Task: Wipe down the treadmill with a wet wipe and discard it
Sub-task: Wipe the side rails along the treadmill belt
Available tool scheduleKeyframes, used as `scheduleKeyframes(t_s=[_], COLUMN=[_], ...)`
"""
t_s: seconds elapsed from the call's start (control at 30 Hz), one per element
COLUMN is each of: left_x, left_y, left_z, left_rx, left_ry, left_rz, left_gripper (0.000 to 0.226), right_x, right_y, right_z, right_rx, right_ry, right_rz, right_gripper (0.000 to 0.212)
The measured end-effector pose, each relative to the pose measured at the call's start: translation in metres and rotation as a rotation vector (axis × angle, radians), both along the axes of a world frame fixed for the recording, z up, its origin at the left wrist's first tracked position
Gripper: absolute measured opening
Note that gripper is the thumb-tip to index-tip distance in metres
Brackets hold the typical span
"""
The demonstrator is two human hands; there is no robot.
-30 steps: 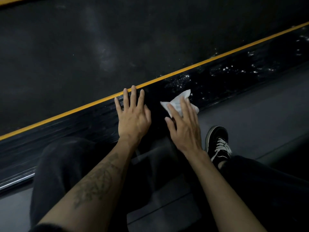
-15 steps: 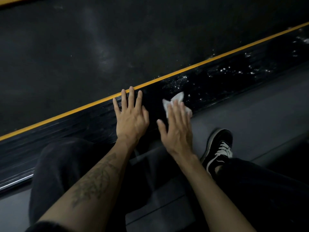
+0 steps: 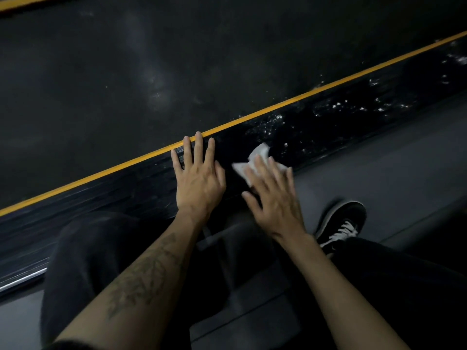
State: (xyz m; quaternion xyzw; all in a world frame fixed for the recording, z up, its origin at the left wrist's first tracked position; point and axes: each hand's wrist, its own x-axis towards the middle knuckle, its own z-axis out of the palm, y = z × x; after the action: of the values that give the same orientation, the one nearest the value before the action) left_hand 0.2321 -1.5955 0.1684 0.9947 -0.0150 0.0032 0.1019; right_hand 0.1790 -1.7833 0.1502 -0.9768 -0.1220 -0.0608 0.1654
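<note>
The treadmill's black side rail (image 3: 341,117) runs diagonally across the view, edged by a yellow stripe (image 3: 303,96) beside the dark running belt (image 3: 177,59). A crumpled white wet wipe (image 3: 255,157) lies on the rail under the fingers of my right hand (image 3: 274,195), which presses it flat. My left hand (image 3: 198,175) rests palm down on the rail just left of the wipe, fingers spread, fingertips at the yellow stripe. Wet specks glisten on the rail to the right of the wipe.
My knees in dark trousers (image 3: 96,261) fill the lower view. A black sneaker with white laces (image 3: 341,223) stands on the grey floor (image 3: 391,173) beside the rail. A second yellow stripe (image 3: 22,2) shows at the top left.
My right hand has slid the wipe back and forth a short way along the rail, and is blurred with motion now. My left hand has stayed put. The sneaker shifted slightly.
</note>
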Motion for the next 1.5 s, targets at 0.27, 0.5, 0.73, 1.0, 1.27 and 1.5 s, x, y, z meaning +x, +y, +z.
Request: scheduleKeyframes(t_s=[0.27, 0.5, 0.73, 1.0, 1.27, 1.5], left_x=[0.000, 0.000, 0.001, 0.000, 0.000, 0.000], left_y=[0.000, 0.001, 0.001, 0.000, 0.000, 0.000], left_z=[0.001, 0.001, -0.001, 0.001, 0.001, 0.001], left_rx=[-0.005, -0.015, -0.010, -0.049, -0.030, -0.021], left_ry=[0.004, -0.003, -0.003, -0.020, -0.016, -0.021], left_rz=[-0.002, -0.005, -0.009, -0.007, -0.005, -0.003], left_gripper=[0.065, 0.064, 0.062, 0.062, 0.063, 0.061], right_x=[-0.001, 0.017, 0.007, -0.008, 0.012, 0.013], right_y=[0.028, 0.003, -0.001, 0.009, -0.006, -0.023], right_z=[0.003, 0.004, 0.003, 0.005, 0.011, 0.009], right_rx=[0.048, 0.030, -0.041, -0.055, -0.046, -0.171], right_ry=[0.019, 0.039, 0.020, -0.007, -0.054, -0.116], right_rz=[-0.156, -0.334, -0.103, 0.034, -0.258, -0.226], right_gripper=[0.064, 0.060, 0.060, 0.066, 0.066, 0.062])
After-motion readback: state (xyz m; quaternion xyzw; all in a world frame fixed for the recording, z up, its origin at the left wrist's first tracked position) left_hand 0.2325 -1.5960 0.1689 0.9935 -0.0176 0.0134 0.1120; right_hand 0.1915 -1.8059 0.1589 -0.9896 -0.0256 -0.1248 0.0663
